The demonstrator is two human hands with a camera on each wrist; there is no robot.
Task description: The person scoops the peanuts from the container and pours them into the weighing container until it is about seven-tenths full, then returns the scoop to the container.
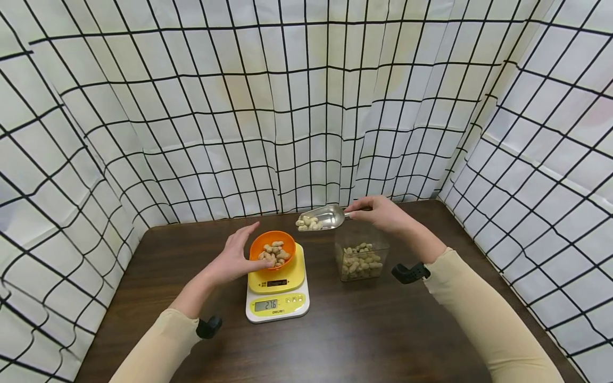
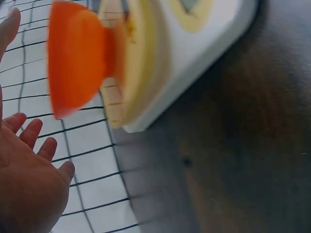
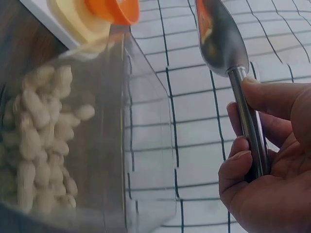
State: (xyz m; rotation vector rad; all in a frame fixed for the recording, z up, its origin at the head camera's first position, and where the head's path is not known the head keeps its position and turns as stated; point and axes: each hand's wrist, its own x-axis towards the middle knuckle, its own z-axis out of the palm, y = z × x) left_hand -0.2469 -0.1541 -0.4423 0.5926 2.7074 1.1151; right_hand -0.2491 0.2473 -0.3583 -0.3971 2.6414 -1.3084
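My right hand point(image 1: 380, 213) grips the handle of a metal scoop point(image 1: 330, 217), fingers curled round it in the right wrist view. Several peanuts point(image 1: 308, 223) lie in the scoop, which is held above the table between the scale and a clear plastic container point(image 1: 342, 260). More unshelled peanuts point(image 3: 41, 141) fill the lower part of that container. An orange bowl point(image 1: 254, 247) with peanuts in it stands on a yellow and white kitchen scale point(image 1: 278, 314), whose display reads 27.6. Beside the bowl my left hand point(image 1: 234, 258) is spread, thumb near the rim; the left wrist view shows its fingers apart from the bowl.
A dark wooden table point(image 1: 335, 340) carries everything. White curtain walls point(image 1: 297, 122) with black grid lines rise behind it and on both sides. Black bands point(image 1: 209, 327) sit on both wrists.
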